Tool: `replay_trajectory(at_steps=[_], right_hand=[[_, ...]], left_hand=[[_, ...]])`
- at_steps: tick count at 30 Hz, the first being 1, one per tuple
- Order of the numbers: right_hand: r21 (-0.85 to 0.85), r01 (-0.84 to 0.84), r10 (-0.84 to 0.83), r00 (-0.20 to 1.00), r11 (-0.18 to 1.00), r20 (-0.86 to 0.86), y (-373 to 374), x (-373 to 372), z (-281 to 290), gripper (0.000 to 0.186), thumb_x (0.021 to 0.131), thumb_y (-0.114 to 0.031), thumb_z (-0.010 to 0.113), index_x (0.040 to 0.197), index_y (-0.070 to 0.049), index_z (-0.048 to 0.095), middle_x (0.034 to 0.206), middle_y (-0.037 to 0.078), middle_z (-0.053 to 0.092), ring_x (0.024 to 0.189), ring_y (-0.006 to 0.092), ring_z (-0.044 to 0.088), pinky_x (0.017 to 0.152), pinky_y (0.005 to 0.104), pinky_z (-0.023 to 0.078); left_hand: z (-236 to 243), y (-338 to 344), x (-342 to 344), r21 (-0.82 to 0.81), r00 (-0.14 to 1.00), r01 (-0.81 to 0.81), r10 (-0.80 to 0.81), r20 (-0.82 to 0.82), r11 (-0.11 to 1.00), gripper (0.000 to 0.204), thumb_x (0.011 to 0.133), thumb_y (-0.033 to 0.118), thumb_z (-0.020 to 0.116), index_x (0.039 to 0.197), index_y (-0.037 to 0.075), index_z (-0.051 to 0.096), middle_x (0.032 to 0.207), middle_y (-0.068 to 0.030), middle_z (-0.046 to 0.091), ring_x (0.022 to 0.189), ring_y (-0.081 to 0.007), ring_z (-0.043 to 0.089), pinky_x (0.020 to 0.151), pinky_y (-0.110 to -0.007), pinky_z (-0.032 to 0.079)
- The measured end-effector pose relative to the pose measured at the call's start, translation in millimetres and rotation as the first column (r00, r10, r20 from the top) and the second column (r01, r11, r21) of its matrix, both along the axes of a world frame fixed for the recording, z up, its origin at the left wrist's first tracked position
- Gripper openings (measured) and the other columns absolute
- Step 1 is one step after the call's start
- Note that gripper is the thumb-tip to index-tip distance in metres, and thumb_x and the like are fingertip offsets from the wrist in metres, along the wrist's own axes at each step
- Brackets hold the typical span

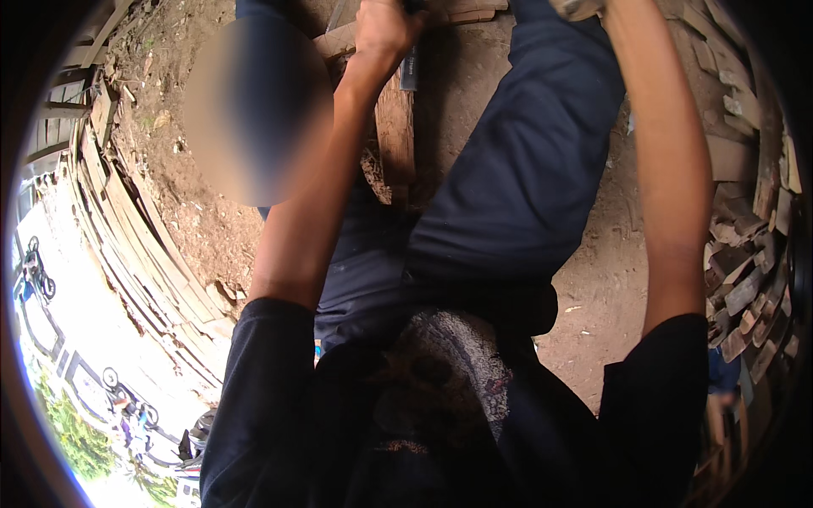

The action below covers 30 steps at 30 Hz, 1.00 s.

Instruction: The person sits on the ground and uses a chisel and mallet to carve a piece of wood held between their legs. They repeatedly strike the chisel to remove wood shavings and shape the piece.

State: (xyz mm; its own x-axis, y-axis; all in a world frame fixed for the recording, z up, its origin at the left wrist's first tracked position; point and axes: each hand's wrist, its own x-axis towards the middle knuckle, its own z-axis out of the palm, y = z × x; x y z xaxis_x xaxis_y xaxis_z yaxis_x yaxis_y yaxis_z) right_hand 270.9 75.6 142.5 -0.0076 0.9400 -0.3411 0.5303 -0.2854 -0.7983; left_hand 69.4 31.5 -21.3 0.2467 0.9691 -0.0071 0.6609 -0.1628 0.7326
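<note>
My left hand (385, 32) is at the top edge, its fingers closed around something dark that is mostly hidden and cut off by the frame. Just below it, a narrow dark strip with pale marks (409, 72) lies against the end of a rough wooden beam (395, 127). This beam points toward me between my legs. Beside the left hand, a wooden piece (339, 41) lies crosswise. Over by my right knee, my right hand (583, 8) is largely cut off at the top edge, so its grip cannot be made out.
My dark-trousered legs (525, 152) are spread over bare dirt (584, 313). Stacked wood pieces (745, 292) line the right side. Long boards (140, 245) run along the left, with motorcycles (127, 398) in bright light beyond. A blurred oval (258, 110) covers part of the left leg.
</note>
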Motion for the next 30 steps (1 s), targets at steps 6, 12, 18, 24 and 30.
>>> replay_trajectory(at_steps=[6, 12, 18, 24, 30], right_hand=[[-0.264, -0.265, 0.289, 0.956, 0.927, 0.054, -15.8, -12.2, 10.7, 0.019, 0.096, -0.013, 0.059, 0.093, 0.003, 0.067, 0.072, 0.011, 0.065, 0.060, 0.0228, 0.064, 0.053, 0.0381, 0.054], [-0.126, -0.118, 0.112, 0.992, 0.985, -0.054, -10.3, -11.7, 3.0, 0.017, 0.096, -0.012, 0.058, 0.090, 0.003, 0.066, 0.072, 0.013, 0.066, 0.059, 0.0235, 0.065, 0.053, 0.0388, 0.054], [-0.112, -0.118, 0.124, 0.991, 0.987, 0.045, -24.1, -14.9, 0.7, 0.015, 0.095, -0.009, 0.057, 0.093, 0.004, 0.064, 0.076, 0.014, 0.066, 0.062, 0.0240, 0.066, 0.054, 0.0387, 0.055], [-0.268, -0.126, 0.091, 0.986, 0.955, -0.140, -22.1, -0.2, 4.5, 0.016, 0.096, -0.007, 0.056, 0.097, 0.007, 0.065, 0.082, 0.014, 0.067, 0.067, 0.0234, 0.067, 0.056, 0.0381, 0.058], [0.042, 0.083, -0.081, 0.996, 0.996, -0.033, -8.8, -11.7, -4.2, 0.018, 0.094, -0.013, 0.058, 0.092, 0.003, 0.066, 0.072, 0.014, 0.067, 0.058, 0.0253, 0.065, 0.053, 0.0398, 0.055]], left_hand=[[2.9, -2.8, 2.7, -0.012, 0.993, -0.052, 0.051, -0.104, 0.999, 0.020, 0.082, 0.015, 0.077, 0.094, -0.001, 0.076, 0.088, -0.0277, 0.072, 0.087, -0.0422, 0.072, 0.076, -0.049, 0.057], [4.6, -6.2, 1.8, -0.002, 0.997, -0.051, 0.050, -0.062, 0.999, 0.022, 0.083, 0.016, 0.078, 0.095, -0.002, 0.075, 0.090, -0.0278, 0.072, 0.089, -0.0431, 0.072, 0.077, -0.049, 0.058], [6.0, -8.0, 0.4, -0.020, 0.995, -0.063, 0.062, -0.074, 0.998, 0.022, 0.083, 0.016, 0.078, 0.095, -0.002, 0.075, 0.091, -0.0280, 0.072, 0.090, -0.0433, 0.072, 0.078, -0.049, 0.057], [10.5, -9.9, 2.3, -0.023, 0.993, -0.073, 0.070, -0.094, 0.997, 0.021, 0.083, 0.015, 0.077, 0.095, -0.002, 0.076, 0.092, -0.0278, 0.072, 0.090, -0.0438, 0.072, 0.079, -0.050, 0.057], [8.1, -7.9, 2.3, 0.004, 0.997, -0.038, 0.038, -0.073, 0.999, 0.019, 0.084, 0.015, 0.075, 0.092, -0.002, 0.075, 0.092, -0.0288, 0.071, 0.091, -0.0447, 0.071, 0.079, -0.051, 0.056]])
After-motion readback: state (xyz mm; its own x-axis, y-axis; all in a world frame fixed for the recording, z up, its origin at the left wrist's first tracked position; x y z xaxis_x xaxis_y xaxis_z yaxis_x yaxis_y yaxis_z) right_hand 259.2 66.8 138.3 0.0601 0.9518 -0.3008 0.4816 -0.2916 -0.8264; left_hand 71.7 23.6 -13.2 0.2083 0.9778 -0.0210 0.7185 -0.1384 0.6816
